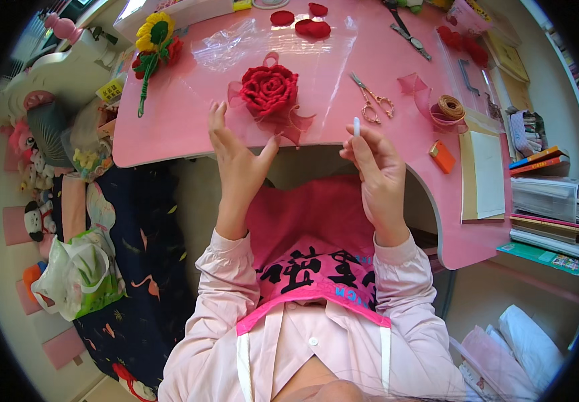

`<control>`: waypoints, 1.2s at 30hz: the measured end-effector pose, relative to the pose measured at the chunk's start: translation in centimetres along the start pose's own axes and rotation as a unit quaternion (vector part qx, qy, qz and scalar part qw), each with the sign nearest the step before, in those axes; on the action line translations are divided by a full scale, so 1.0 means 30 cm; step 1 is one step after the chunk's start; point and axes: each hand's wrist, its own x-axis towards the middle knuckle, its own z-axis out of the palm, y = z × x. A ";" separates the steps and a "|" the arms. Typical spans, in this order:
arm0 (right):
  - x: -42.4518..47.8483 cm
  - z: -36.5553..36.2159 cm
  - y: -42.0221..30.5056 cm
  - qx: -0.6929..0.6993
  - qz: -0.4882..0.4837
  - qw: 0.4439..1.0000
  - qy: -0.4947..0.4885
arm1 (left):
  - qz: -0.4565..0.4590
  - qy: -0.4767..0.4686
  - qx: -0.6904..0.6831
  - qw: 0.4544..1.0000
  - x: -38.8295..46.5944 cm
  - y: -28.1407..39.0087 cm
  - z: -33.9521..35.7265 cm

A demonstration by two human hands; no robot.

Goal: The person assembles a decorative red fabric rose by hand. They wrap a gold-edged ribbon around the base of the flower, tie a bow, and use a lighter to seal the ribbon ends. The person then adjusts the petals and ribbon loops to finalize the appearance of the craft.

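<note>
A red crocheted rose (269,90) sits on the pink desk, with a sheer dark-pink ribbon (292,123) gathered around its lower side and a small loop at its top. Just left of and below the rose, my left hand (241,153) is raised at the desk's edge, fingers spread and holding nothing. My right hand (377,171) pinches a small white stick-like piece (356,126) between thumb and fingers; what it is exactly cannot be made out. Beyond that hand lie gold-handled scissors (372,100), apart from the fingers.
Ribbon rolls (450,107), an orange box-like object (441,157) and paper sheets (488,173) lie at right. Clear plastic film (229,45), red petals (312,28), a watch (410,37) and a crocheted sunflower (156,32) are farther back. The desk edge (435,211) curves inward.
</note>
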 end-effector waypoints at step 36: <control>-0.122 -0.233 -0.029 -0.339 -0.135 0.928 0.068 | -0.325 -0.260 -0.615 0.670 -0.307 0.202 -0.068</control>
